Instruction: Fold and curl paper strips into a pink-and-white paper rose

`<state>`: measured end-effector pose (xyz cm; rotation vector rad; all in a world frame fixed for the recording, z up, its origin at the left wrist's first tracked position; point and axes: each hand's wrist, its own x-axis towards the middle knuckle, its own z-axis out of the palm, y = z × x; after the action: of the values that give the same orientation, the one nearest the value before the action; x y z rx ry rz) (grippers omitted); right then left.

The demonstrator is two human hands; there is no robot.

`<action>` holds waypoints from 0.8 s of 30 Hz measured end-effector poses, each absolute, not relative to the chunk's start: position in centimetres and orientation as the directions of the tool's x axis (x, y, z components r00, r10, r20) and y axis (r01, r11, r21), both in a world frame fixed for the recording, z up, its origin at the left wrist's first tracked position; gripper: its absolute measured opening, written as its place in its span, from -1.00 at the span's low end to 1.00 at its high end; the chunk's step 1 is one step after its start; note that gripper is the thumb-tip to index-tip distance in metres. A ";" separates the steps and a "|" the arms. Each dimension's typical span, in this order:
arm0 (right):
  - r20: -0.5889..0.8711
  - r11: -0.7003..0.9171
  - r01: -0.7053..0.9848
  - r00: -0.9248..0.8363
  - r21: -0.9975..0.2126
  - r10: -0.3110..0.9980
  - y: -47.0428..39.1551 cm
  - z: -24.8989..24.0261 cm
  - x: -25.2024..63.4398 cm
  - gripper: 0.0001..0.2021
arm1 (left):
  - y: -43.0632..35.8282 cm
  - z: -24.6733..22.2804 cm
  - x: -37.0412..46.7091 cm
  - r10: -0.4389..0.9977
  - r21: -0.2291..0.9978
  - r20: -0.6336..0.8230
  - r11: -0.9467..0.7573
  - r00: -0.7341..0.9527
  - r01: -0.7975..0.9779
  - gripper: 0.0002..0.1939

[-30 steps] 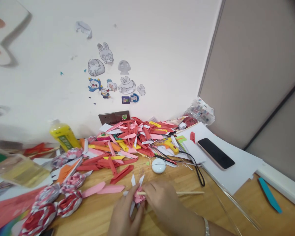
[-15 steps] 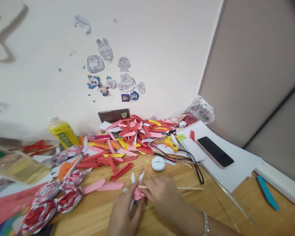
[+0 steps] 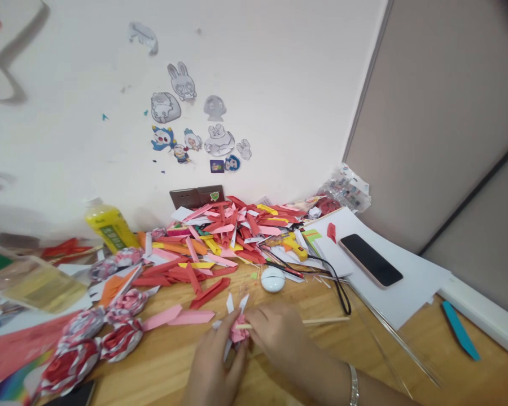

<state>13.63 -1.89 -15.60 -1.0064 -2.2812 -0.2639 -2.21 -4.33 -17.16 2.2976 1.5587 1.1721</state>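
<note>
My bench point(image 3: 152, 379) carries a heap of folded paper strips point(image 3: 232, 225) toward the wall. My right hand point(image 3: 279, 332) and left hand point(image 3: 215, 356) are close together. The wooden stick point(image 3: 328, 322) runs through my right hand's closed fingers. The pink-and-white paper piece point(image 3: 239, 334) is pinched between my left thumb and fingers, just left of the right hand; the stick's tip overlaps it, contact unconfirmed.

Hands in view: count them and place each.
2: the left hand holds the folded pink paper; the right hand, beside it, grips the wooden stick. No others show.
</note>
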 end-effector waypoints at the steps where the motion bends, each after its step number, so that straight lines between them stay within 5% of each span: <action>1: 0.621 0.695 0.717 -0.521 -0.055 0.586 -1.9 -15.6 13.6 -0.86 | -4.3 -17.1 -2.2 0.831 0.493 0.530 -0.463 0.168 0.737 -0.66; 24: 0.650 0.704 0.710 -0.532 -0.007 0.543 -2.3 -15.2 13.6 -0.82 | -4.7 -17.3 -2.4 0.829 0.461 0.530 -0.459 0.179 0.760 -0.58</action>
<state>13.61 -2.29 -15.24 -0.9509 -2.2736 -0.3424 -2.37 -4.74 -17.28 2.3403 1.5814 1.1505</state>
